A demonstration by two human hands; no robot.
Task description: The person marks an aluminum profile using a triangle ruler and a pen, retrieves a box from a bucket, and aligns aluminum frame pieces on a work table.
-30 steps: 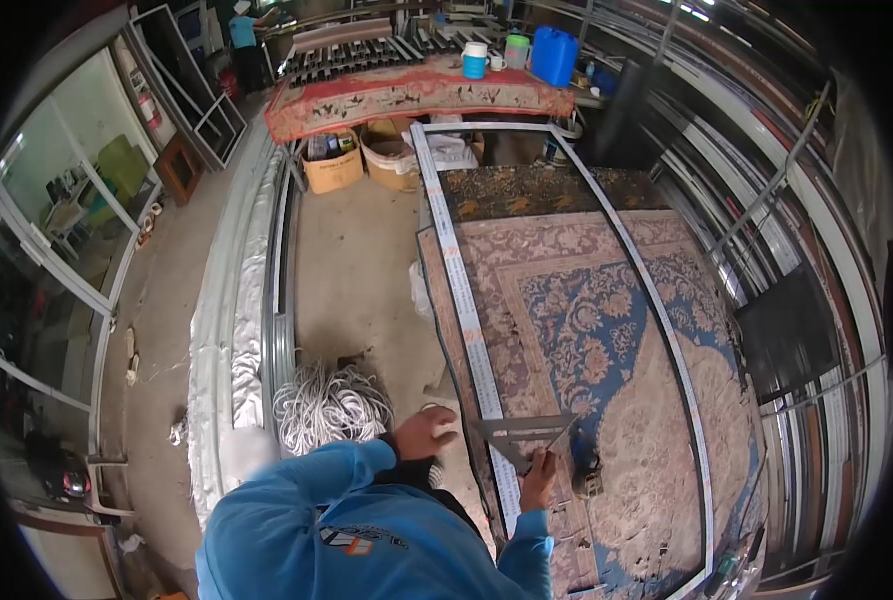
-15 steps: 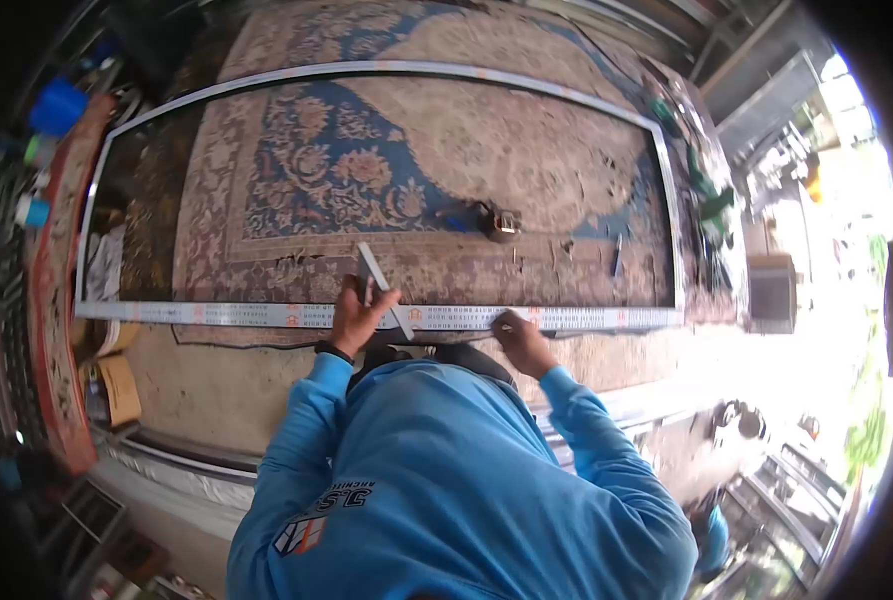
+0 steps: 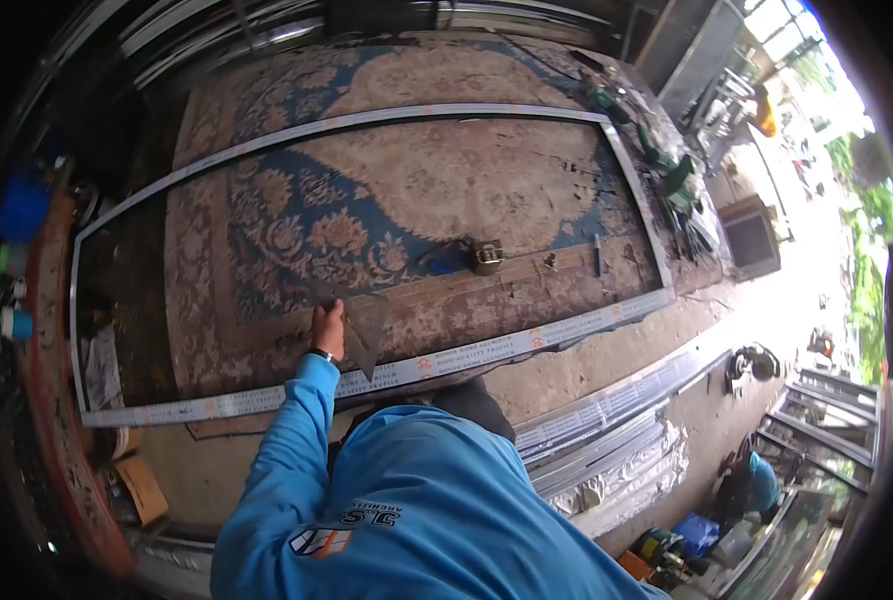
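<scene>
My left hand [image 3: 329, 330], with a dark band at the wrist, is closed on a triangular set square [image 3: 367, 332], which looks blurred. The square is tilted over the patterned carpet [image 3: 266, 345] and overlaps the near rail of a long rectangular metal frame [image 3: 481, 352]. Printed film covers that rail. Inside the frame, a tape measure [image 3: 486, 257] sits on the carpet, with a thin blue pen-like item [image 3: 597, 255] to its right. My right hand is out of view.
Green tools [image 3: 679, 184] and plastic wrap lie past the frame's right end. A red-covered table [image 3: 61, 400] stands at the left. Wrapped metal profiles [image 3: 606, 455] lie on the floor behind my body. A person in a blue top [image 3: 763, 484] is at the lower right.
The set square has passed from my right hand to my left. My right hand has left the view. My head has turned, so the frame now stretches across the view.
</scene>
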